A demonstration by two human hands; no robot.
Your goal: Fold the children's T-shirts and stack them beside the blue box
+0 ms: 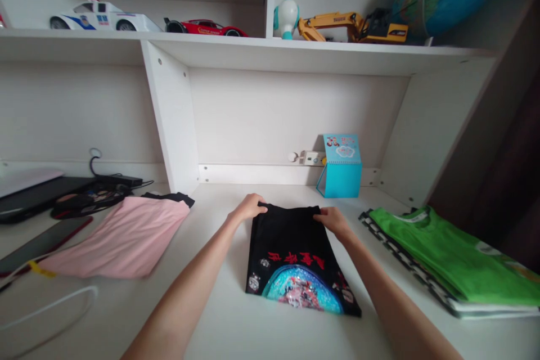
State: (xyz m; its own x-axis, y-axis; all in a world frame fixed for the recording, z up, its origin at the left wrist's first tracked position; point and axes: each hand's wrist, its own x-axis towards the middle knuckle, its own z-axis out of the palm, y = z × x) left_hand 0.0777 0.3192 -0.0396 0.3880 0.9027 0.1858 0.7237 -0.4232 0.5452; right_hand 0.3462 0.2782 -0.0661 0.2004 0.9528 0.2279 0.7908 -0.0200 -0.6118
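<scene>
A black folded T-shirt with red lettering and a round blue glittery print lies on the white desk, its printed part toward me. At its far left corner, my left hand pinches the cloth between thumb and fingers. My right hand grips the far right corner in the same way. The far edge between the two hands sags slightly. Part of the fingers of both hands is hidden behind the fabric.
Pink folded clothing lies on the left beside cables and dark devices. A stack with a green shirt on top is at the right. Behind stands a blue desk calendar near a power strip. Toys line the shelf above.
</scene>
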